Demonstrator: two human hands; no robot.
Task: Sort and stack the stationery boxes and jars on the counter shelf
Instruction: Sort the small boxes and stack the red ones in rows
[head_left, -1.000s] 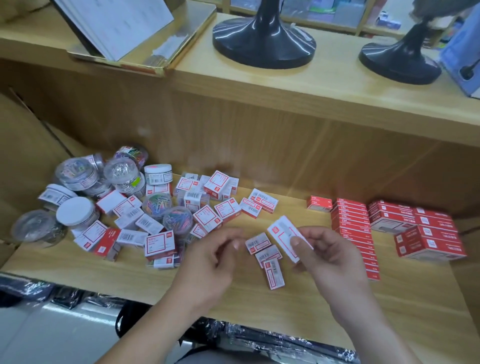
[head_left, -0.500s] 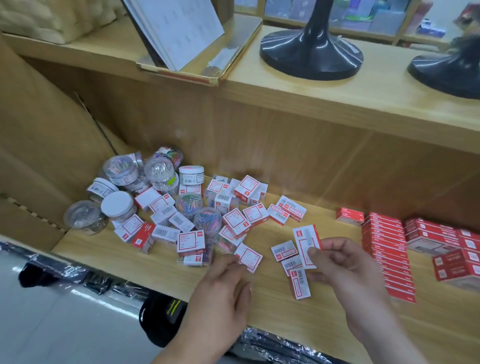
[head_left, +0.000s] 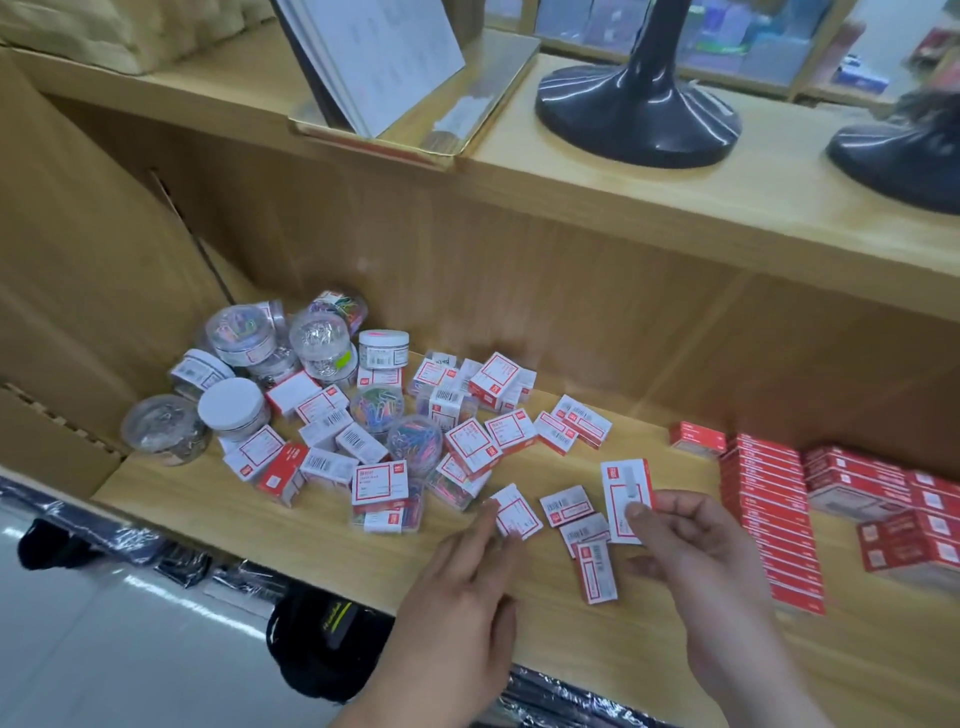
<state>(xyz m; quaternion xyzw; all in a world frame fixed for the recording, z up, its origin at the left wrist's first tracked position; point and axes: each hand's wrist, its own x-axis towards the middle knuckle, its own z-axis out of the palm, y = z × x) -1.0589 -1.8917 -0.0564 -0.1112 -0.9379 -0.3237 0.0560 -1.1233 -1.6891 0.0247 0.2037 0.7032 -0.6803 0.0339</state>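
Right hand (head_left: 701, 551) pinches a red-and-white box (head_left: 623, 488), likely light and stiff, by its end; left hand (head_left: 457, 597), fingers straight, touches a second box (head_left: 517, 512).

Single head-worn view, looking forward and down, close over a wooden shelf (head_left: 218, 514), wide-angle.

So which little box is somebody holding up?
The white, red-framed box pinched in the right hand; the other loose boxes lie on the shelf, one only touched by the left hand.
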